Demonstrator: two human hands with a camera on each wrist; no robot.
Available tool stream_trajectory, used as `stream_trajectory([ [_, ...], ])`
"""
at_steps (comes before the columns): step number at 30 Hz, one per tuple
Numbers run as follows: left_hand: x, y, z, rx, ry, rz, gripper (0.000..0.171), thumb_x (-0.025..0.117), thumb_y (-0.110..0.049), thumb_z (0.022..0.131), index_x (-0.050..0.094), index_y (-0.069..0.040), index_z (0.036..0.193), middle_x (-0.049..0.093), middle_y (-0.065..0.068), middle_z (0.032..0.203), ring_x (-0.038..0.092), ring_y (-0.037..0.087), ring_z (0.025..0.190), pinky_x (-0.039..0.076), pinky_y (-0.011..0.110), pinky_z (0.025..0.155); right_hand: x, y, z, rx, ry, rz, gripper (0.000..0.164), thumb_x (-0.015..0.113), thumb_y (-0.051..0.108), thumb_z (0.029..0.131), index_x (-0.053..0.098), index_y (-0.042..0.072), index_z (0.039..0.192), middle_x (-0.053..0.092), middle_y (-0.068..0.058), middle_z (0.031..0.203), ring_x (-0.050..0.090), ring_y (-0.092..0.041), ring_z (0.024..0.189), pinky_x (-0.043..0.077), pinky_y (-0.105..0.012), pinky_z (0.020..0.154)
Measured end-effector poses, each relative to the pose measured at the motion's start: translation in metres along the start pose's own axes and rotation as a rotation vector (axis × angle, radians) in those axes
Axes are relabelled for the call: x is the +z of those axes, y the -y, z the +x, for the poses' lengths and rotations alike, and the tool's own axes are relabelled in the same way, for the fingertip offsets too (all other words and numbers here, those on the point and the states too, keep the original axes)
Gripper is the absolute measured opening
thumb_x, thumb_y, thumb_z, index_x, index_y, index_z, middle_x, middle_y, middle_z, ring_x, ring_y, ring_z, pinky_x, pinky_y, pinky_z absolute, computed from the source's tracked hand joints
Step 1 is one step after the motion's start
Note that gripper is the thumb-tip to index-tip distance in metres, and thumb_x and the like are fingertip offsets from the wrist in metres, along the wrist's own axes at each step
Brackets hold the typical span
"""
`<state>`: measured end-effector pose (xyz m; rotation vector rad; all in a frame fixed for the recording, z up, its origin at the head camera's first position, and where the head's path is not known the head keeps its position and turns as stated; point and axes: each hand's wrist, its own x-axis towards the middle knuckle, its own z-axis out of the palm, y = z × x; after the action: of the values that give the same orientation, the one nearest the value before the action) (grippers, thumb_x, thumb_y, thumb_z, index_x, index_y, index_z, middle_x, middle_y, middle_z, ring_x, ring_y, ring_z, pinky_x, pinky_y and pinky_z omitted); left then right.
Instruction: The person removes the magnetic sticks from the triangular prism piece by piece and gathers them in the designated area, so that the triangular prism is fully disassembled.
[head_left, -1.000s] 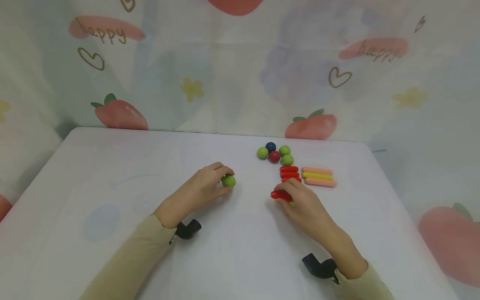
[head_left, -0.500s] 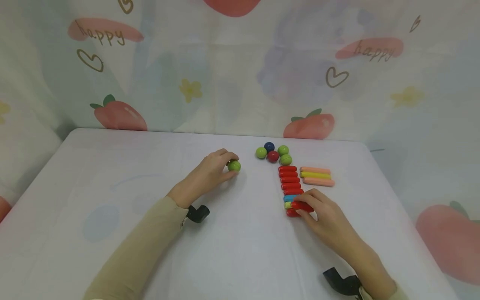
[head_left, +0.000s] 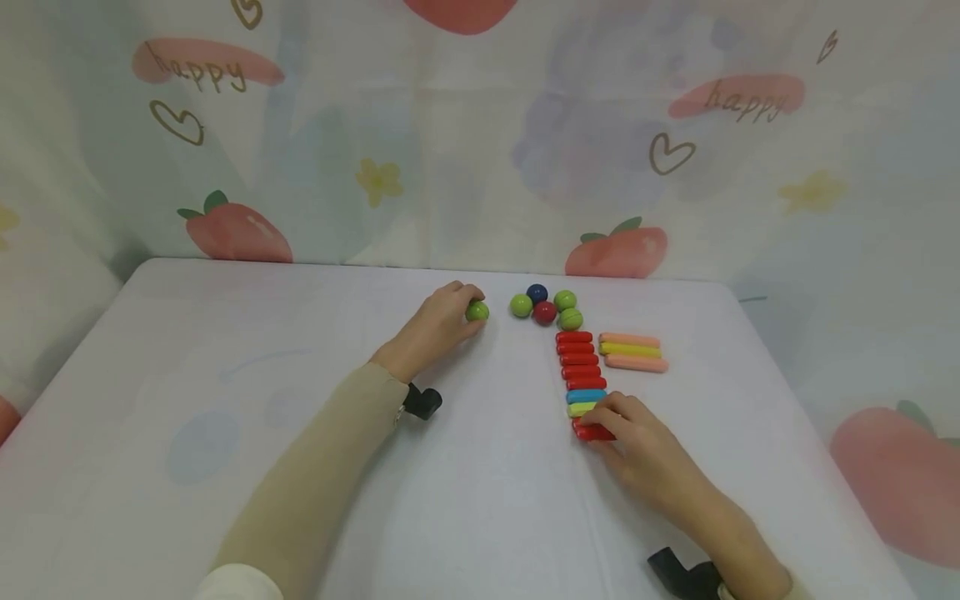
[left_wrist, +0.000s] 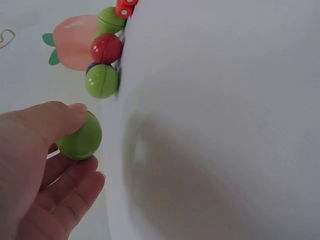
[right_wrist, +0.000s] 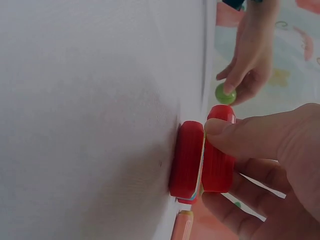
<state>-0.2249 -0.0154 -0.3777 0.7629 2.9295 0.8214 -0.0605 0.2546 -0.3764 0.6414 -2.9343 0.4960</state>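
My left hand (head_left: 438, 329) pinches a green ball (left_wrist: 82, 137) between thumb and fingers, above the white table, left of the ball cluster. My right hand (head_left: 637, 442) pinches a red stick (right_wrist: 218, 162) by thumb and fingers at the near end of a row of sticks. Beside that held stick lies another red stick (right_wrist: 187, 160), at the row's near end. Farther back the row shows a yellow-green stick (head_left: 582, 410), a blue stick (head_left: 585, 396) and several red sticks (head_left: 580, 360). My right fingers partly hide the near end.
Behind the row sit a green ball (head_left: 521, 305), a red ball (head_left: 545, 312), a dark blue ball (head_left: 537, 292) and two more green balls (head_left: 571, 319). Right of the row lie a yellow stick (head_left: 630, 351) and two peach sticks (head_left: 636, 363). A patterned cloth (head_left: 450, 200) hangs behind the table.
The left hand has carried the green ball back and rightward, toward the other balls. My right hand has moved right, then toward me, bringing the red stick to the row's near end.
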Motion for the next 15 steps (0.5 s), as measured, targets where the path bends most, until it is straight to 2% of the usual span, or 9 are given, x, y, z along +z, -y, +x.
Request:
stream_trajectory([
  [8, 0.011, 0.001, 0.017, -0.078, 0.013, -0.046, 0.035, 0.069, -0.016, 0.094, 0.062, -0.003, 0.126, 0.060, 0.011, 0.121, 0.061, 0.020, 0.109, 0.051, 0.031, 0.098, 0.005, -0.002, 0.001, -0.025, 0.023, -0.041, 0.040, 0.089, 0.006, 0.069, 0.072, 0.011, 0.105, 0.062, -0.001, 0.102, 0.057, -0.015, 0.099, 0.060, -0.034, 0.082],
  [15, 0.017, 0.000, 0.021, -0.122, 0.033, -0.070, 0.036, 0.067, -0.017, 0.096, 0.061, -0.004, 0.128, 0.059, 0.012, 0.124, 0.059, 0.021, 0.112, 0.050, 0.032, 0.101, 0.007, -0.004, 0.002, -0.027, 0.023, -0.054, 0.040, 0.089, 0.006, 0.069, 0.073, 0.012, 0.104, 0.061, 0.000, 0.099, 0.055, -0.014, 0.096, 0.060, -0.033, 0.080],
])
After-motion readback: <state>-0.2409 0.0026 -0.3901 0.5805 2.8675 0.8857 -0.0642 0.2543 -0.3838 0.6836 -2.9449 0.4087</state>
